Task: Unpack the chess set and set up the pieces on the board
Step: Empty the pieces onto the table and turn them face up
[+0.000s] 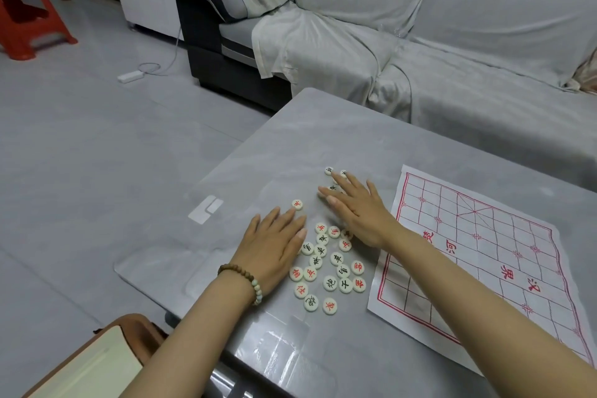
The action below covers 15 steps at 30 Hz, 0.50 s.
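Several round white chess pieces (328, 263) with red or black characters lie loose on the grey table (310, 139), left of the paper board. The board (504, 255), a white sheet with a red grid, lies flat at the right with no pieces on it. My left hand (274, 245), a bead bracelet on its wrist, lies flat with straight fingers; a fingertip touches a red-marked piece (297, 204). My right hand (355, 207) reaches further out, flat, its fingers over a few pieces (329, 170) at the far end of the spread.
A clear plastic bag (206, 236) with a white label lies flat on the table under and left of the pieces. A grey covered sofa (452, 42) stands beyond the table. A brown case (97, 362) sits at the bottom left, a red stool (22, 10) on the floor.
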Each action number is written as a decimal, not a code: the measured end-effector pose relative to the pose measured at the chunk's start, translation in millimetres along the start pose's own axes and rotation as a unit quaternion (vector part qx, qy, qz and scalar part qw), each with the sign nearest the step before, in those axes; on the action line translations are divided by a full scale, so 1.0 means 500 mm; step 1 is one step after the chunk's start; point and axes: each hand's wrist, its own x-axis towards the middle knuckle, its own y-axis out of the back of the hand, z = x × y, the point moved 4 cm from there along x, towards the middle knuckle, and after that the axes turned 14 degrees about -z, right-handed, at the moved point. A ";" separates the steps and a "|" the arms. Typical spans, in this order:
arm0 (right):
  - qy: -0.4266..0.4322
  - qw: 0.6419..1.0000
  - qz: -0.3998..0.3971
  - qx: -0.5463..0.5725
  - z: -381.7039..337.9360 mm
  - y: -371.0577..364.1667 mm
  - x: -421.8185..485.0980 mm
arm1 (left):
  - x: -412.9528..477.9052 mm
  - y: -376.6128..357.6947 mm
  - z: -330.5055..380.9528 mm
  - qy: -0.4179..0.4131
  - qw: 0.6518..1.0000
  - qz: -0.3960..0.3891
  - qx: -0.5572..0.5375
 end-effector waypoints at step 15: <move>0.029 0.997 -0.061 0.039 -0.048 -0.100 -0.149 | -0.016 -0.005 -0.004 0.002 1.000 -0.010 -0.001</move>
